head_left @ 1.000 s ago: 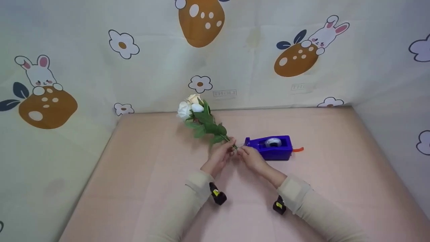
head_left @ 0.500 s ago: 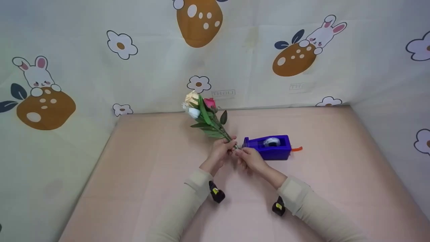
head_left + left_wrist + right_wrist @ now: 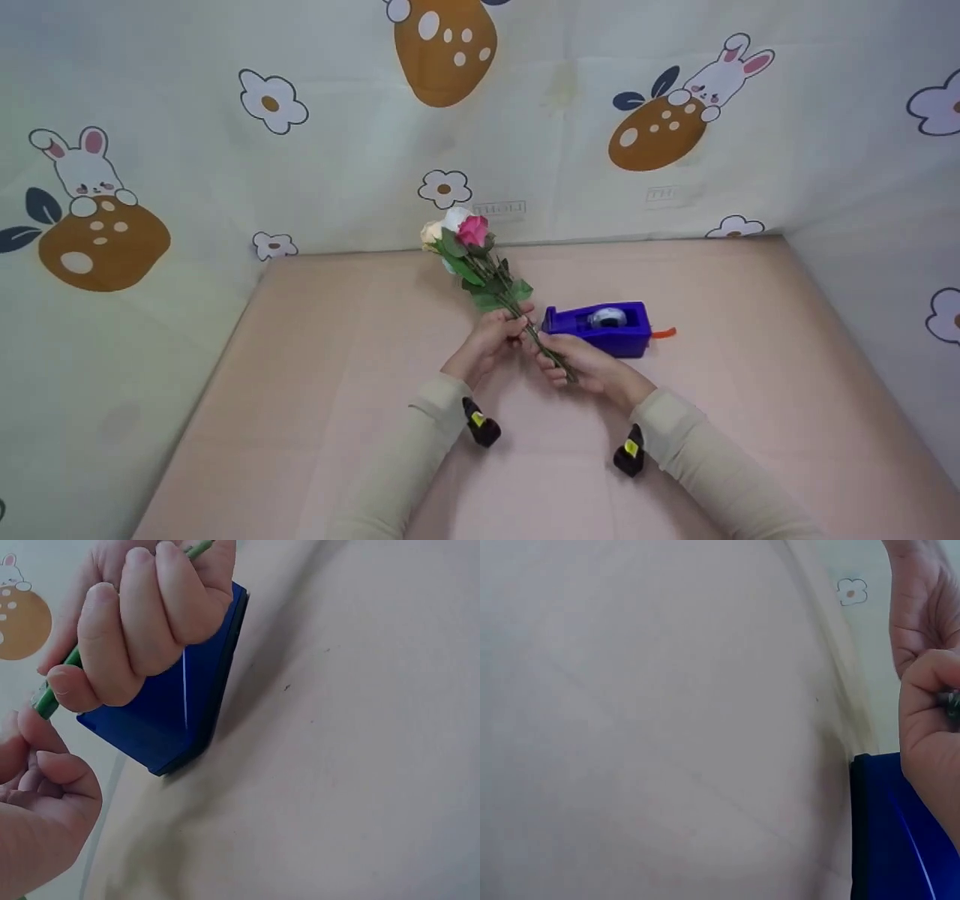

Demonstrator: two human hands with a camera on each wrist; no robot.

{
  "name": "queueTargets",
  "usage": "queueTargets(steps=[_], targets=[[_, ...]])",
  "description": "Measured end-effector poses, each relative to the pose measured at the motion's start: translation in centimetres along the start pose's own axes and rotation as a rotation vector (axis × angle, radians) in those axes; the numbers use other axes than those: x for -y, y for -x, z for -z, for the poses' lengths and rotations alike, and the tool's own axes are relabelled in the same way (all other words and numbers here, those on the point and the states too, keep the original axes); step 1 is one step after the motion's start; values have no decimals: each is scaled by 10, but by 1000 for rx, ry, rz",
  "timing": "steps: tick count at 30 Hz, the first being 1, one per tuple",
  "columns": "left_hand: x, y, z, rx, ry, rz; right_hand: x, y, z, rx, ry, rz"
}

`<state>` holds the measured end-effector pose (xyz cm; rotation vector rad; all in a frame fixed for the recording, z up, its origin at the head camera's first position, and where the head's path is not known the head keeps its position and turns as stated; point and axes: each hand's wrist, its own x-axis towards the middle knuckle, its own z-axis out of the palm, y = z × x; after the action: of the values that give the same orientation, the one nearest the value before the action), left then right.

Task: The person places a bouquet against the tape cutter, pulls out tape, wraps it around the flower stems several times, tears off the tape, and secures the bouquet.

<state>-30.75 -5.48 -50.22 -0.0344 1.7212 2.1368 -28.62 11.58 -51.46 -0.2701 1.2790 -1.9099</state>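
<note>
A bouquet of artificial flowers (image 3: 489, 283), with a pink rose (image 3: 473, 230), white and cream blooms and green leaves, slants up to the left above the table. My left hand (image 3: 491, 339) pinches the stems below the leaves. Lower down, my right hand (image 3: 581, 361) curls its fingers round the stem ends, which poke out past them. In the left wrist view the green stem (image 3: 73, 658) runs between both hands, with a shiny patch near the left fingertips. A blue tape dispenser (image 3: 619, 341) holding a roll of tape (image 3: 609, 318) stands just beyond my right hand.
An orange-red strip (image 3: 664, 332) sticks out from the dispenser's right end. The pinkish table (image 3: 315, 390) meets a printed cloth backdrop (image 3: 337, 172) at its back and sides. Each wrist carries a small black camera, one under the left cuff (image 3: 481, 424).
The bouquet has turned, bringing the pink rose to the front. My right hand has shifted slightly right and down, now wrapping the stem ends. My left hand stays nearly in place.
</note>
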Motion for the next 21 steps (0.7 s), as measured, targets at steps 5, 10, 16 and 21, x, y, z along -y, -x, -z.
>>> queueTargets(steps=[5,10,16,21], targets=[[1,1,-2,0,-12,14,2,2,-1,-29,29,17],[3,3,-5,-23,-133,13,2,3,-5,-145,123,55],[1,3,-8,-64,-215,-18,-1,2,-11,-285,197,87],[-5,5,-11,-20,-223,-24,-2,4,-10,-246,33,53]])
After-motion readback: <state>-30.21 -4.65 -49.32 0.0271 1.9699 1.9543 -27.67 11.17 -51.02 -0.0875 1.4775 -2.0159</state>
